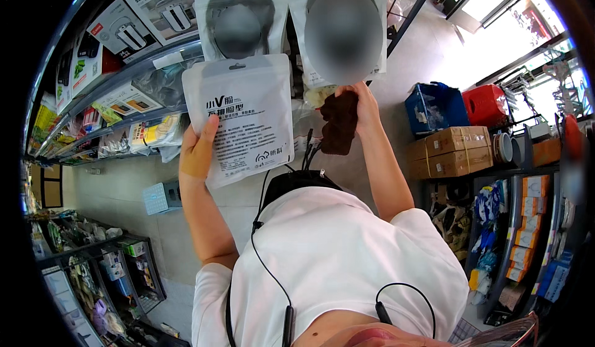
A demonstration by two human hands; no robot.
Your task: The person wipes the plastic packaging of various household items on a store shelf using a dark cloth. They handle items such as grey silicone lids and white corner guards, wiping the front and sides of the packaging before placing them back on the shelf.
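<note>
My left hand [199,149] grips the lower left edge of a white plastic pouch [246,119], its printed side up and a hanging slot at its top. In my right hand [365,110] is a dark brown, soft-looking cloth item [340,123] with a wavy edge; its exact kind I cannot tell. Beyond the hands hang two more pouches: a white one with a grey window [208,26] behind the held pouch, and another white pouch [300,26] above my right hand, largely blurred over.
Shelves with boxed stainless steel goods [162,10] stand at the upper left. To the right are a blue bin [437,107], a red plastic container [485,105] and stacked cardboard boxes [448,151]. A light blue crate-like item [157,199] lies on the floor at left.
</note>
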